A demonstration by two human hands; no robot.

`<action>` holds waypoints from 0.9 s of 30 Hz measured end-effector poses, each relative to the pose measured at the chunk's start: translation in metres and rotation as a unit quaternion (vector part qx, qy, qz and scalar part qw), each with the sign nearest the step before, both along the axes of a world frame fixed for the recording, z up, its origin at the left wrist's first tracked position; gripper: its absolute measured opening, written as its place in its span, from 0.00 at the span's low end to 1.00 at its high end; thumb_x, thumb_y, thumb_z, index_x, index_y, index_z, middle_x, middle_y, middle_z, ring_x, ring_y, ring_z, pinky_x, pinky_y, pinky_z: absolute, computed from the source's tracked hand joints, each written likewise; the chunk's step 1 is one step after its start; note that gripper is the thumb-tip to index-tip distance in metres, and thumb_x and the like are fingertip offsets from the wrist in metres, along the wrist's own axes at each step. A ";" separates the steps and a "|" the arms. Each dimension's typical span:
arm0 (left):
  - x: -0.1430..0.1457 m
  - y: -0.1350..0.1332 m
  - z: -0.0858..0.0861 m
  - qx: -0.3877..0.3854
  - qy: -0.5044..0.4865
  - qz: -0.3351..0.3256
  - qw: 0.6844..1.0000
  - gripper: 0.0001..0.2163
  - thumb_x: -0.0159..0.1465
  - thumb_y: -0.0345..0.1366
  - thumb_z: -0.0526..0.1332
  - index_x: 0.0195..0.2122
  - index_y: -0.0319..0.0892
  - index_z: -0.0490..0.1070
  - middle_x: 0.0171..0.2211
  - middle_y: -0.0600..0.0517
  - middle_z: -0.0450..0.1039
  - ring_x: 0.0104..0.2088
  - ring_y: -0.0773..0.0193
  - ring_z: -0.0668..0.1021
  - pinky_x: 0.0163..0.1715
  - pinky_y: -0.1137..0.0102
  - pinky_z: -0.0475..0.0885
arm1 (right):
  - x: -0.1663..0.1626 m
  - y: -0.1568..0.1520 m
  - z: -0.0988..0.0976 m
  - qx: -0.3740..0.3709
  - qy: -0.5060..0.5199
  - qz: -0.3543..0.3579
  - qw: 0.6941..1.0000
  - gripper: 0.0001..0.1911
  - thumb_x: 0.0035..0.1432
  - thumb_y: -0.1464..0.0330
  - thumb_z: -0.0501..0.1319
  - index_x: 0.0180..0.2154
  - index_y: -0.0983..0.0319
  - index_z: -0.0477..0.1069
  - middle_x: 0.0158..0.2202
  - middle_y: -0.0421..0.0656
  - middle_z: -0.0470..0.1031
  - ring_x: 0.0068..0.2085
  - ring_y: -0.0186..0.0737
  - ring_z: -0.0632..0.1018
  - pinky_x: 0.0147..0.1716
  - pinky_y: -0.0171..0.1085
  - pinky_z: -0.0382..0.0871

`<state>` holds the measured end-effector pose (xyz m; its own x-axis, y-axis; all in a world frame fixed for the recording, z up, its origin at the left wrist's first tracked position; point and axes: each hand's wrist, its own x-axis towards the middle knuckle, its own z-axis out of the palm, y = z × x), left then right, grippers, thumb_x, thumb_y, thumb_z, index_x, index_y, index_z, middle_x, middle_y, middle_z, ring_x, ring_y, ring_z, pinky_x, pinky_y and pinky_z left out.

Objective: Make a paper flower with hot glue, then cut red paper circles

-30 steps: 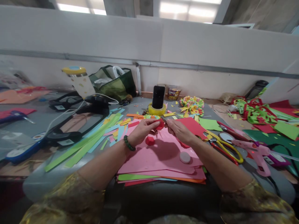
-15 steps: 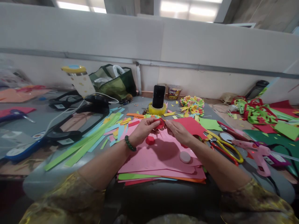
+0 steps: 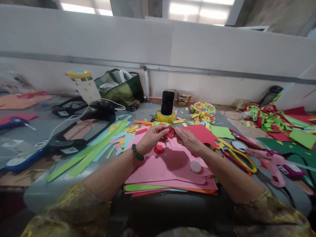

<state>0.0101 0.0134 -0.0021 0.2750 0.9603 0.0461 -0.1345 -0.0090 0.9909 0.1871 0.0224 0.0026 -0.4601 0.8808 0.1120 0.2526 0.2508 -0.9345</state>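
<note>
Both my hands meet above a stack of pink paper sheets (image 3: 170, 164). My left hand (image 3: 153, 137), with a green bead bracelet on the wrist, pinches a small red paper piece (image 3: 169, 132). My right hand (image 3: 187, 138) is closed on the same red piece from the other side. Below them a small red roll (image 3: 158, 149) and a pink round cap (image 3: 195, 166) lie on the pink sheets. A red paper sheet (image 3: 202, 133) lies just behind my right hand.
A phone (image 3: 167, 102) stands in a yellow tape roll at the back. Yellow-handled scissors (image 3: 238, 156) and a pink glue gun (image 3: 270, 161) lie to the right. Green paper strips (image 3: 93, 148) spread left. A green bag (image 3: 120, 87), a jar (image 3: 85, 85) and paper flowers (image 3: 202, 111) stand behind.
My hands have stayed together on the red piece, with only small finger movements. Nothing else has moved.
</note>
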 end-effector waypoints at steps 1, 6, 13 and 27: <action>0.000 0.000 0.000 0.002 0.001 -0.004 1.000 0.16 0.52 0.48 0.71 0.31 0.40 0.75 0.27 0.54 0.75 0.25 0.69 0.75 0.28 0.72 0.72 | 0.000 0.000 0.000 0.002 -0.006 -0.001 1.000 0.30 0.57 0.37 0.49 0.26 0.57 0.59 0.20 0.33 0.52 0.23 0.33 0.56 0.22 0.36 0.49; -0.004 -0.001 0.004 0.010 0.017 -0.020 1.000 0.17 0.51 0.49 0.71 0.30 0.39 0.75 0.25 0.53 0.74 0.24 0.70 0.74 0.27 0.73 0.70 | 0.001 0.000 0.001 0.013 -0.043 -0.016 0.999 0.30 0.59 0.38 0.48 0.26 0.58 0.62 0.19 0.34 0.55 0.23 0.34 0.59 0.22 0.37 0.51; -0.005 -0.002 0.008 0.016 0.025 -0.026 0.999 0.21 0.48 0.53 0.72 0.27 0.39 0.74 0.23 0.54 0.72 0.24 0.69 0.72 0.26 0.73 0.68 | 0.001 0.001 0.003 0.018 -0.054 -0.011 0.998 0.31 0.57 0.37 0.48 0.24 0.57 0.61 0.17 0.34 0.55 0.22 0.34 0.59 0.23 0.37 0.52; -0.014 0.000 0.009 0.014 0.070 -0.077 0.995 0.14 0.53 0.45 0.71 0.28 0.39 0.73 0.23 0.55 0.72 0.23 0.70 0.73 0.27 0.72 0.69 | 0.008 0.000 0.012 0.026 -0.132 -0.012 0.991 0.25 0.62 0.47 0.50 0.24 0.58 0.61 0.20 0.35 0.56 0.24 0.34 0.59 0.25 0.37 0.53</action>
